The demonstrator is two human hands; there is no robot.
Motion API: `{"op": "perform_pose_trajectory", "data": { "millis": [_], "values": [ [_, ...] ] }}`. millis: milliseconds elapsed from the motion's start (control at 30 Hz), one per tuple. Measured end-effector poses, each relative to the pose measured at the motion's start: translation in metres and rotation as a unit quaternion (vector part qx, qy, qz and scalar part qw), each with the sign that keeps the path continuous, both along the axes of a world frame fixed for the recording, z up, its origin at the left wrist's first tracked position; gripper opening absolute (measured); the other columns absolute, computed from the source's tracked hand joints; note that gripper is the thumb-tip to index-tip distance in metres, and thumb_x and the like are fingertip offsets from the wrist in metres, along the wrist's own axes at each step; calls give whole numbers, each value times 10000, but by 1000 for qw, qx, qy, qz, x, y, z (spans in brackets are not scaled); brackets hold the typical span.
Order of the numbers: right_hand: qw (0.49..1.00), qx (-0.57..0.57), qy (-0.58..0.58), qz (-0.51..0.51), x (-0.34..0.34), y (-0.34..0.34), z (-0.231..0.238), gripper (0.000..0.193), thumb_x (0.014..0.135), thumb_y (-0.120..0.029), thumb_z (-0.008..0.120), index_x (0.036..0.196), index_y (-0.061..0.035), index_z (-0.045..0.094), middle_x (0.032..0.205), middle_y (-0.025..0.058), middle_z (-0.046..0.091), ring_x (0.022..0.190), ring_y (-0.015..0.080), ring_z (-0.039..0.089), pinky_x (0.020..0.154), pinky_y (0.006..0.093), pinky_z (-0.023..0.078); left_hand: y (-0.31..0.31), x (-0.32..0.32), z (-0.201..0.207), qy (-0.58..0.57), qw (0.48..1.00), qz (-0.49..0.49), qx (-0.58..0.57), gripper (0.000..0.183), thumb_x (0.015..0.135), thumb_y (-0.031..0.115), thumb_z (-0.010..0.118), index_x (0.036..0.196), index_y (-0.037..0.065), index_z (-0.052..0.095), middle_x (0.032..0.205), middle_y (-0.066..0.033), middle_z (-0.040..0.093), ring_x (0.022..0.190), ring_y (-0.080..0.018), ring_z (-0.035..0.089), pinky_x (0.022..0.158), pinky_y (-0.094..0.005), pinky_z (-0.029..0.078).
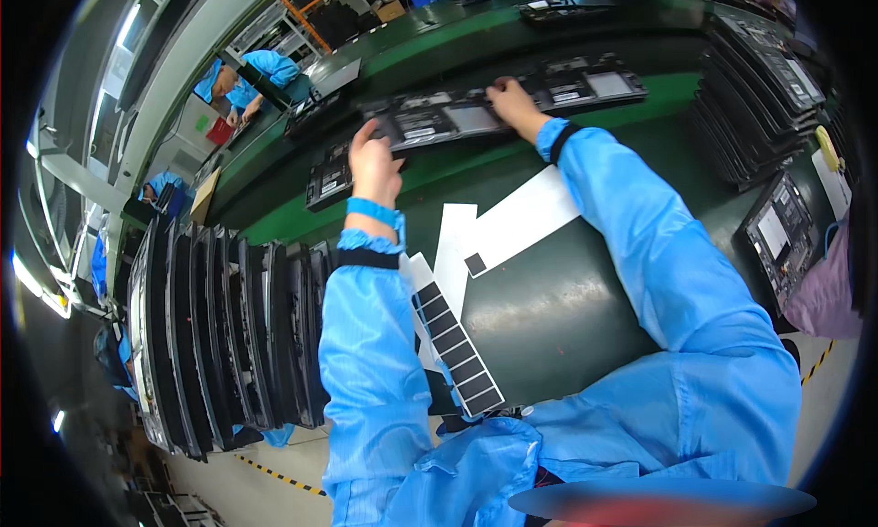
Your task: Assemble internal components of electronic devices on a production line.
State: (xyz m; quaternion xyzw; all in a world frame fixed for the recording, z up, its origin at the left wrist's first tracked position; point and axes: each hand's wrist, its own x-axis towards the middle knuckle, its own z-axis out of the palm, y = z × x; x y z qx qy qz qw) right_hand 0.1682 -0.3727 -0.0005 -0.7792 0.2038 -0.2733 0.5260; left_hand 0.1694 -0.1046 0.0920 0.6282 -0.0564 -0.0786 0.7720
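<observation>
Across the far side of the bench, both my hands hold a dark laptop base with its inner parts showing, slightly blurred. My left hand grips its left end, fingertips on the edge and thumb toward me. At its right end, my right hand has its fingers closed on the edge. A second opened laptop base lies just right of my right hand. Another laptop base sits left of my left hand, partly hidden. Nearer to me lie a white strip with black rectangles and a white sheet bearing one black square.
A row of laptop bases stands on edge at the left. Another stack rises at the right, with a single base below it. Co-workers in blue sit at the far left. The green bench spreads before me.
</observation>
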Motion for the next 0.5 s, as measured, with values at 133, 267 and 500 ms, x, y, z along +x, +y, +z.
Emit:
{"op": "perform_pose_trajectory", "data": {
  "millis": [133,267,500],
  "values": [
    [998,-16,-46,51,-21,-60,-11,485,878,-298,621,1228,29,545,1208,221,605,1145,325,576,955,363,440,-47,23,-45,-49,993,-44,101,467,905,76,487,1370,69,445,1303,-161,533,1154,-311,536,1038,-494,346],
    [991,-17,-84,104,-44,-75,-21,446,902,-153,616,1292,18,480,1294,173,559,1248,243,512,1032,319,390,-40,9,-58,-223,882,-12,416,617,843,132,637,1388,-30,399,1394,-314,415,1304,-409,419,1073,-388,349],
    [990,-99,40,86,-88,-69,6,454,911,-135,606,1329,-69,439,1308,185,550,1281,275,489,1048,322,353,57,27,-22,161,944,284,-47,311,800,137,723,1028,-17,577,971,-102,549,898,-190,531,732,-404,455]
  ]
}}
